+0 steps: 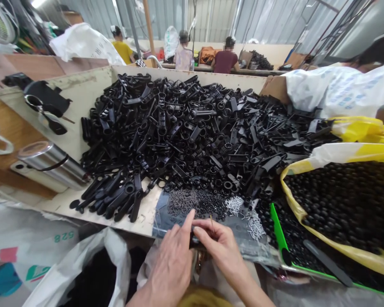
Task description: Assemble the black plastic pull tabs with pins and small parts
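My left hand [174, 253] and my right hand [220, 241] meet over the front edge of the work surface. Between them a small black plastic part [196, 242] shows, mostly hidden by the fingers. The left index finger points forward while the other left fingers curl around the part. My right thumb and fingers are pinched together at its near side; what lies in the pinch is too small to name. Just beyond the fingertips lie small brownish pieces [182, 201], small black pieces [211, 204] and silver metal pins [256, 226] on a dark mat [166, 226].
A large heap of black plastic parts [179, 123] fills the walled table. Several longer black parts [115, 198] lie left, near a steel flask [56, 164]. At right stand a yellow bag [299, 209] of black balls and a green-edged tray [278, 232]. People sit far behind.
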A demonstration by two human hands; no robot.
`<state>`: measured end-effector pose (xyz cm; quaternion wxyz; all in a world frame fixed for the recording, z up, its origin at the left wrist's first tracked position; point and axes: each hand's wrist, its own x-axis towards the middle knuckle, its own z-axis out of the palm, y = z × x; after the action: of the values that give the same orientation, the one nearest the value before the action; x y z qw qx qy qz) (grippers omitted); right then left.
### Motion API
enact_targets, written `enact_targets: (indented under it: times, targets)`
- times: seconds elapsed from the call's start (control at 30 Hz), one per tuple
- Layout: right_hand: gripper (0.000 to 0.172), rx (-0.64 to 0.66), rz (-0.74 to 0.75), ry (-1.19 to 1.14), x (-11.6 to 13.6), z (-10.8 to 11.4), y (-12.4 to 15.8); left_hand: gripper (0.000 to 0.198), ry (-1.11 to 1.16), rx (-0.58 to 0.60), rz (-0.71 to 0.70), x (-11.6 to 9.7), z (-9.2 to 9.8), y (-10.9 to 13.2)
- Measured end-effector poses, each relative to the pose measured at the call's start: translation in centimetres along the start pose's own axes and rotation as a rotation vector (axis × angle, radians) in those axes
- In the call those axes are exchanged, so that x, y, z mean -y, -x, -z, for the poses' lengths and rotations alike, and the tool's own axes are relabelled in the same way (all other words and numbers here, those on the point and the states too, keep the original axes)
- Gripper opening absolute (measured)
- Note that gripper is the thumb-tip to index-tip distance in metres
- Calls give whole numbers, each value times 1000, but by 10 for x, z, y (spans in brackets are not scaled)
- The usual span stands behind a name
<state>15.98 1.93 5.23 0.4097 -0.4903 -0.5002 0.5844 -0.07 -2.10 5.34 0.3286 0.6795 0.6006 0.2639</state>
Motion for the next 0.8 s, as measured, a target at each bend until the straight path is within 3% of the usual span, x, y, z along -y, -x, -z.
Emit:
enact_targets:
  times: [0.13, 0.33, 0.6, 0.8]
  targets:
    - [40, 34, 46, 46, 4, 6, -5, 67, 414, 203, 399, -8, 10, -5]
    - [39, 54, 7, 14, 5, 4, -8, 42, 775, 437, 476, -15, 23, -6]
    - [34, 182, 173, 236, 4, 20, 3, 81, 980, 371, 702, -11, 25, 3]
    - [33, 236, 220, 258, 3, 24, 7, 73, 974, 441, 640, -16, 27, 3]
